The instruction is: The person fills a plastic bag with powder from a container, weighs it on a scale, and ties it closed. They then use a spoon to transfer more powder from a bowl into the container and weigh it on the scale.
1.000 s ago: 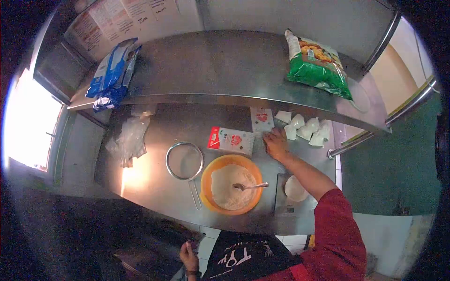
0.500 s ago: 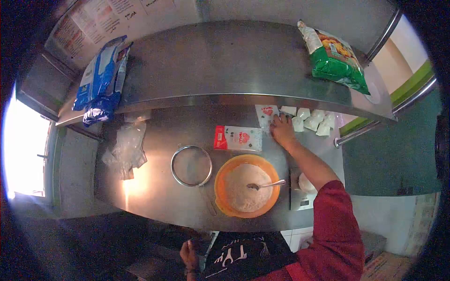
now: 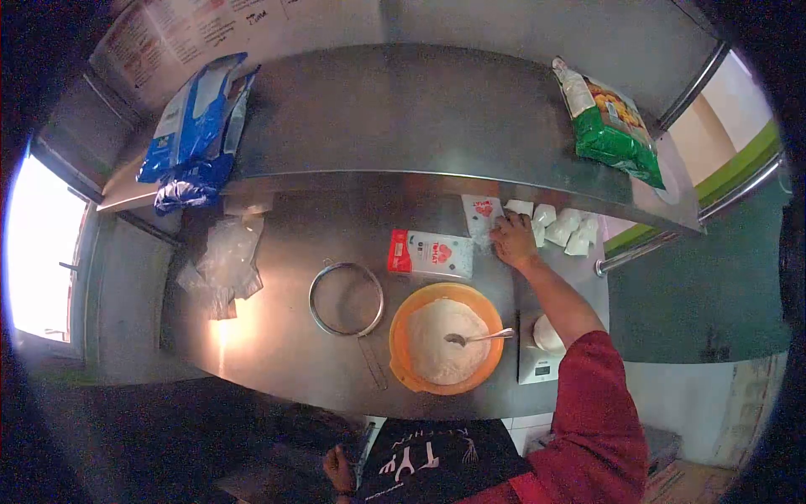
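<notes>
My right hand (image 3: 514, 241) reaches to the back right of the steel counter, its fingers curled down beside a white packet printed TOMAT (image 3: 483, 217) and several small knotted bags of white powder (image 3: 562, 225). What its fingertips grip is hidden. Below the counter's front edge, my left hand (image 3: 337, 469) hangs in shadow beside the apron; its fingers are hard to make out. An orange bowl (image 3: 401, 367) holds white powder (image 3: 445, 353), with a metal spoon (image 3: 487, 336) resting in it. Another TOMAT packet (image 3: 430, 254), red and white, lies behind the bowl.
A round sieve (image 3: 313, 312) lies left of the bowl. Clear plastic bags (image 3: 228, 260) are at the left. A digital scale (image 3: 537, 368) stands at right under my forearm. Overhead, a steel shelf (image 3: 395, 109) carries a blue bag (image 3: 189, 126) and a green bag (image 3: 617, 139).
The view has shifted slightly. My right hand stays beside the small bags with its fingers curled, and my left hand still hangs low.
</notes>
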{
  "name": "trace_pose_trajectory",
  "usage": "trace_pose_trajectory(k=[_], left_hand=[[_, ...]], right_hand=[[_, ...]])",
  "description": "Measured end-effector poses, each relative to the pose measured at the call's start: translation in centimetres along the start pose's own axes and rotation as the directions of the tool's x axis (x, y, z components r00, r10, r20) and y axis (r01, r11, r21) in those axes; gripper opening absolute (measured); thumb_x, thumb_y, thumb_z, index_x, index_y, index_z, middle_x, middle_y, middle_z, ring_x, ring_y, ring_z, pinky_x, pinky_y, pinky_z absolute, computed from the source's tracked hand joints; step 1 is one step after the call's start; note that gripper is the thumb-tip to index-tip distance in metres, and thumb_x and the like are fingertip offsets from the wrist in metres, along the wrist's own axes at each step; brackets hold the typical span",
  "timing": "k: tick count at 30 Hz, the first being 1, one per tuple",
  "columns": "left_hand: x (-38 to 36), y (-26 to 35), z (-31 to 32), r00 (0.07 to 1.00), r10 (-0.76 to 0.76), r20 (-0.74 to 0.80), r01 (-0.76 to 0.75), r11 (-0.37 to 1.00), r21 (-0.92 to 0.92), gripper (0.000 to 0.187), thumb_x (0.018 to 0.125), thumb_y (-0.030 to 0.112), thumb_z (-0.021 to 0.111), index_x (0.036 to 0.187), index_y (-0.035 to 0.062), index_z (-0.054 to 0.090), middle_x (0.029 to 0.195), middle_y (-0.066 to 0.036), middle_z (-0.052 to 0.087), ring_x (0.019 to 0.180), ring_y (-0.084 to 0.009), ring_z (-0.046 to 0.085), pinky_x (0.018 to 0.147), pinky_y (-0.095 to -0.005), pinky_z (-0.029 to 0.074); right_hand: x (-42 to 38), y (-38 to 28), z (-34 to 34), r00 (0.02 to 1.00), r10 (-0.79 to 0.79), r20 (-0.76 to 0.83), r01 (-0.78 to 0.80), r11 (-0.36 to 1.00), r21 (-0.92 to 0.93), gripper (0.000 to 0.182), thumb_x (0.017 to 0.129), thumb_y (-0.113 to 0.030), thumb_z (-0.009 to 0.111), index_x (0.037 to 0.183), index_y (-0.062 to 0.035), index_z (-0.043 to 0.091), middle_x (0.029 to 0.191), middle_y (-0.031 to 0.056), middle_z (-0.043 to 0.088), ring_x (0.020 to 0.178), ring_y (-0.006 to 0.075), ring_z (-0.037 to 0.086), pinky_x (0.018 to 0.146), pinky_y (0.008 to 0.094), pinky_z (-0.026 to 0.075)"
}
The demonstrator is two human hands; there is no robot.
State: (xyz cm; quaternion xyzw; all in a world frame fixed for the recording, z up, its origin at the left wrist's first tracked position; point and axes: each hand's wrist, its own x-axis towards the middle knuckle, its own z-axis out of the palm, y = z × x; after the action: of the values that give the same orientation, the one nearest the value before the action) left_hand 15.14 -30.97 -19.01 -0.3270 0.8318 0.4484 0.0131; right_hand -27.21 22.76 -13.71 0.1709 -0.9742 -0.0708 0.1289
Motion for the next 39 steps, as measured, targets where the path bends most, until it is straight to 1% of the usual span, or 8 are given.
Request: trace_pose_trajectory(k=[4,7,16,19,23,27,32,39], left_hand=[[-0.6,-0.4,0.0,0.969,-0.197,0.149,0.243,0.876,-0.416,0.035,0.099,0.025,0.053,0.072,0.0033,0.052,0.063,0.003,0.042,0.061,-0.0094,0.037,0.054,-0.0290,0.033],[-1.0,1.4,-0.2,0.994,0.107,0.005,-0.107,0.994,-0.017,0.036,0.099,0.026,0.053,0.071,0.0033,0.053,0.062,0.004,0.042,0.059,-0.0078,0.037,0.053,-0.0276,0.033],[-5.6,11.6,1.7,0.974,0.201,-0.102,-0.212,0.970,-0.115,0.025,0.097,0.018,0.056,0.083,-0.0017,0.062,0.074,0.000,0.056,0.066,-0.0070,0.049,0.058,-0.0240,0.040],[-7.4,21.3,3.5,0.916,0.379,-0.132,-0.399,0.896,-0.196,0.020,0.096,0.015,0.057,0.091,-0.0032,0.063,0.079,-0.001,0.059,0.068,-0.0075,0.053,0.062,-0.0232,0.045],[-7.1,28.2,9.3,0.771,0.539,0.339,-0.404,0.826,-0.393,0.034,0.096,0.019,0.057,0.123,-0.0020,0.057,0.109,-0.011,0.066,0.095,-0.0174,0.064,0.075,-0.0290,0.054],[-10.8,37.8,17.7,0.172,0.485,0.858,0.609,0.632,-0.480,0.047,0.099,0.029,0.052,0.137,0.0024,0.043,0.135,-0.012,0.052,0.121,-0.0215,0.053,0.088,-0.0351,0.053],[-14.7,39.1,22.6,0.264,0.489,0.831,0.655,0.542,-0.527,0.037,0.099,0.013,0.051,0.134,0.0026,0.045,0.118,-0.011,0.062,0.106,-0.0206,0.062,0.085,-0.0384,0.055],[-21.0,39.3,21.2,0.559,0.555,0.616,0.098,0.693,-0.714,0.023,0.084,-0.010,0.064,0.106,-0.0024,0.061,0.080,-0.012,0.070,0.066,-0.0183,0.068,0.063,-0.0291,0.057]], right_hand=[[-0.7,0.5,0.4,0.999,-0.014,-0.041,0.014,1.000,0.014,0.023,0.069,-0.020,0.067,0.091,-0.0145,0.070,0.114,0.0064,0.057,0.118,0.0310,0.047,0.097,0.0506,0.036],[-1.5,0.7,-0.9,0.991,-0.035,-0.131,0.055,0.987,0.149,0.021,0.069,-0.019,0.067,0.089,-0.0139,0.068,0.111,0.0078,0.059,0.117,0.0313,0.048,0.093,0.0504,0.038],[-6.0,1.0,-7.6,0.836,0.321,-0.446,0.043,0.771,0.636,0.013,0.091,-0.015,0.056,0.098,-0.0047,0.058,0.099,0.0124,0.060,0.092,0.0298,0.057,0.083,0.0373,0.044],[-10.0,0.7,-12.7,0.787,0.608,0.109,-0.070,-0.087,0.994,0.021,0.101,-0.026,0.045,0.104,-0.0073,0.055,0.101,0.0095,0.063,0.091,0.0222,0.061,0.082,0.0323,0.048],[-15.3,-0.9,-17.7,0.824,0.546,0.154,0.197,-0.530,0.824,0.021,0.100,-0.026,0.047,0.107,-0.0072,0.054,0.103,0.0119,0.065,0.093,0.0257,0.063,0.081,0.0388,0.052],[-21.5,-2.8,-22.7,0.783,0.404,0.474,0.146,-0.859,0.491,0.029,0.099,-0.031,0.046,0.112,-0.0073,0.055,0.102,0.0138,0.066,0.093,0.0287,0.065,0.076,0.0439,0.054],[-29.0,-1.8,-22.8,0.778,0.316,0.543,0.046,-0.891,0.452,0.033,0.099,-0.037,0.044,0.114,-0.0093,0.056,0.098,0.0102,0.067,0.088,0.0251,0.066,0.073,0.0418,0.054],[-35.8,-1.2,-20.6,0.615,0.411,0.673,0.090,-0.885,0.458,0.038,0.098,-0.042,0.044,0.110,-0.0073,0.054,0.087,0.0099,0.064,0.073,0.0269,0.063,0.059,0.0419,0.054]])
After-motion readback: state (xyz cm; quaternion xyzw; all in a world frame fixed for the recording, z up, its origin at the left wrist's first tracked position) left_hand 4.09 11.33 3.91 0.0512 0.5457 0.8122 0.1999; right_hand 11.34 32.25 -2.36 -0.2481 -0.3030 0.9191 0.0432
